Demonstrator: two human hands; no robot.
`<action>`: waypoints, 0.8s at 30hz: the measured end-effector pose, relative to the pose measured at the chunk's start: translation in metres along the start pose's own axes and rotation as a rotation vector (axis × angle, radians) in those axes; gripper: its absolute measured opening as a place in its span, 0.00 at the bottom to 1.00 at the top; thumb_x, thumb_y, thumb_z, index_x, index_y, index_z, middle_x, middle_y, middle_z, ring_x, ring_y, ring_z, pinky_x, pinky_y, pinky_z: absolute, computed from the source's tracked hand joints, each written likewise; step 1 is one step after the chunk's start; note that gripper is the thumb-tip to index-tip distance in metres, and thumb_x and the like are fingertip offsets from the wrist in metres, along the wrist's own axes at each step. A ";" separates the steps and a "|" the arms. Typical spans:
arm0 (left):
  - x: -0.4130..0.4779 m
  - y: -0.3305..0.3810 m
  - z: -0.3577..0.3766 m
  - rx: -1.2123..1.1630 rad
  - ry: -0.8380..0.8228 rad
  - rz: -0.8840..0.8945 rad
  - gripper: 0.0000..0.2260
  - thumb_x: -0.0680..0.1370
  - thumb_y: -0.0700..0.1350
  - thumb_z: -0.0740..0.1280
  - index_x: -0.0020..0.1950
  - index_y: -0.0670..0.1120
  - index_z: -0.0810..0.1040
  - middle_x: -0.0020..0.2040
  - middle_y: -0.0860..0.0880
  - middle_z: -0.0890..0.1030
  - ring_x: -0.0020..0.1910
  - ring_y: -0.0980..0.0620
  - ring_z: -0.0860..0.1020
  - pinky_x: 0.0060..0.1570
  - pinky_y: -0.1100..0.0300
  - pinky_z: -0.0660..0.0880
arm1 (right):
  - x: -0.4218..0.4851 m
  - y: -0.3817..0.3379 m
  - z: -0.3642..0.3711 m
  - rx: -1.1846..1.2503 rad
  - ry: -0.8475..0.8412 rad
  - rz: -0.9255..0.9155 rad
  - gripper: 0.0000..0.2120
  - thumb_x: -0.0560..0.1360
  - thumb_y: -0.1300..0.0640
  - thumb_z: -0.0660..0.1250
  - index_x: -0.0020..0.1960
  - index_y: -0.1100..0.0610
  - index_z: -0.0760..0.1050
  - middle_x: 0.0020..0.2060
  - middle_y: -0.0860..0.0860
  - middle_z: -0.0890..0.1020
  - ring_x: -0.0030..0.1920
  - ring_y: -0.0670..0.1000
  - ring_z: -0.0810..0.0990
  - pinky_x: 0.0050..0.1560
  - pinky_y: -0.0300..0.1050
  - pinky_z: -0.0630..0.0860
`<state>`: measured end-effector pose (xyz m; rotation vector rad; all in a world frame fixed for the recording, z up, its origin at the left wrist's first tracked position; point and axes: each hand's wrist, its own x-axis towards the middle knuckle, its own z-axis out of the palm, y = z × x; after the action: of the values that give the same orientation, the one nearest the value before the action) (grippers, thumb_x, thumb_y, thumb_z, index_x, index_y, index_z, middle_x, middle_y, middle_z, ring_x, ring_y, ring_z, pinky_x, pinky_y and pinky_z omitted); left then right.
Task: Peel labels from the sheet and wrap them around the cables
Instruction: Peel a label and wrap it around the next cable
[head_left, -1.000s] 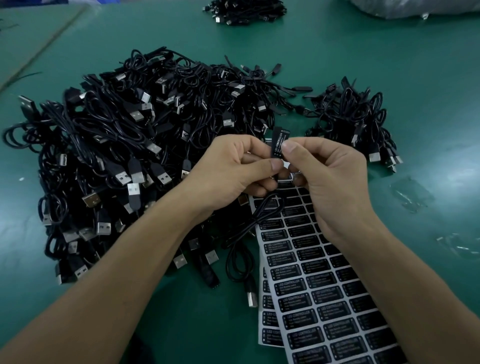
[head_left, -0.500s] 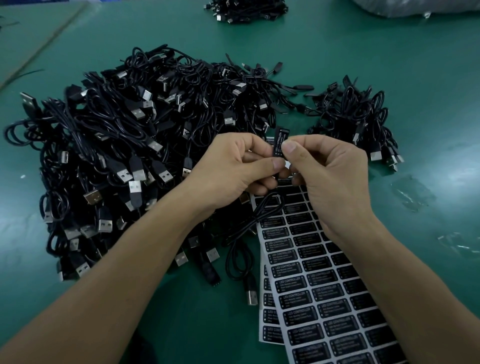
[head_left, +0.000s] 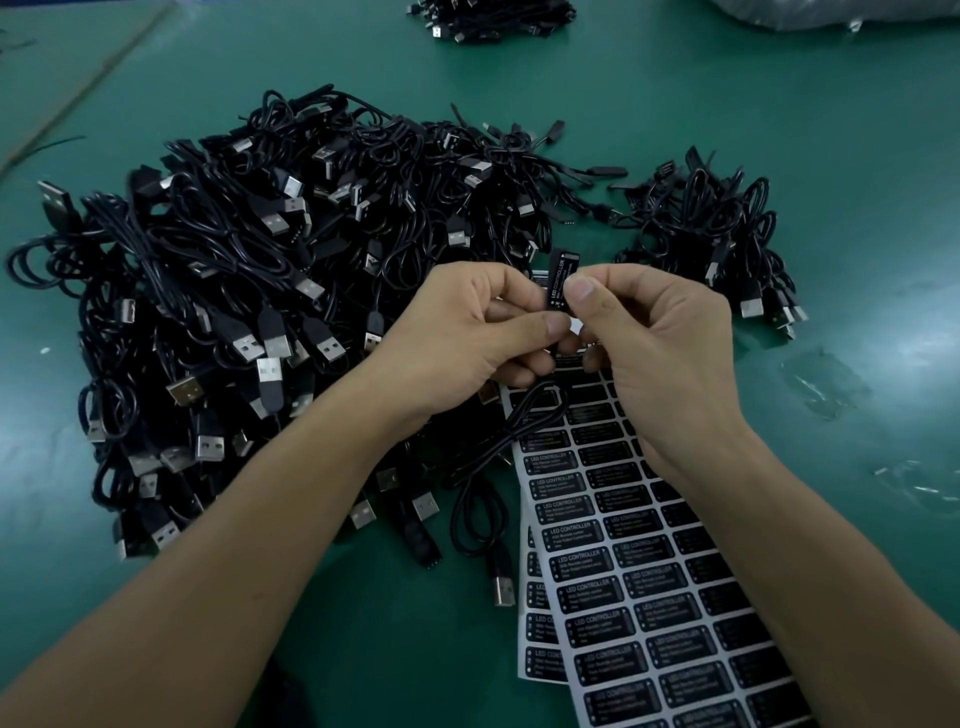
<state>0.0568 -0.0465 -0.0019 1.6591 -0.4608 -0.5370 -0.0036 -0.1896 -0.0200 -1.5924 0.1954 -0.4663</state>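
Dim, cool overhead light; soft glare on green table right; wide-angle edge bending; slight softness.

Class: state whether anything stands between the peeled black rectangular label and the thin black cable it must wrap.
Nothing visible does. The left hand and right hand pinch the black rectangular label together, and the thin black cable leads up into the same grip; the hands hide the contact itself.

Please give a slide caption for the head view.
Left hand and right hand pinch a black label above the label sheet, beside piled cables.
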 end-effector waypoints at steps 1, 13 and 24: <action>0.000 0.000 0.000 0.002 -0.001 0.002 0.05 0.77 0.38 0.71 0.44 0.43 0.77 0.36 0.48 0.86 0.31 0.58 0.81 0.32 0.67 0.78 | 0.000 0.000 0.000 -0.001 -0.001 -0.002 0.06 0.78 0.59 0.71 0.43 0.53 0.83 0.31 0.47 0.84 0.31 0.43 0.80 0.32 0.34 0.74; 0.000 -0.001 -0.001 0.016 -0.004 0.008 0.04 0.77 0.38 0.72 0.45 0.43 0.78 0.37 0.48 0.86 0.32 0.58 0.81 0.31 0.67 0.77 | 0.001 0.001 0.001 -0.024 0.026 -0.006 0.05 0.77 0.58 0.72 0.43 0.52 0.83 0.31 0.47 0.84 0.31 0.43 0.80 0.32 0.34 0.75; 0.000 0.000 0.000 0.000 -0.004 -0.001 0.03 0.78 0.38 0.71 0.46 0.41 0.78 0.36 0.48 0.86 0.31 0.59 0.80 0.31 0.67 0.77 | 0.001 0.006 0.003 -0.038 0.058 -0.055 0.04 0.77 0.56 0.72 0.43 0.51 0.83 0.32 0.47 0.84 0.31 0.43 0.80 0.32 0.34 0.75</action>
<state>0.0572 -0.0466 -0.0020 1.6581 -0.4630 -0.5409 -0.0006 -0.1875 -0.0257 -1.6260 0.2063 -0.5549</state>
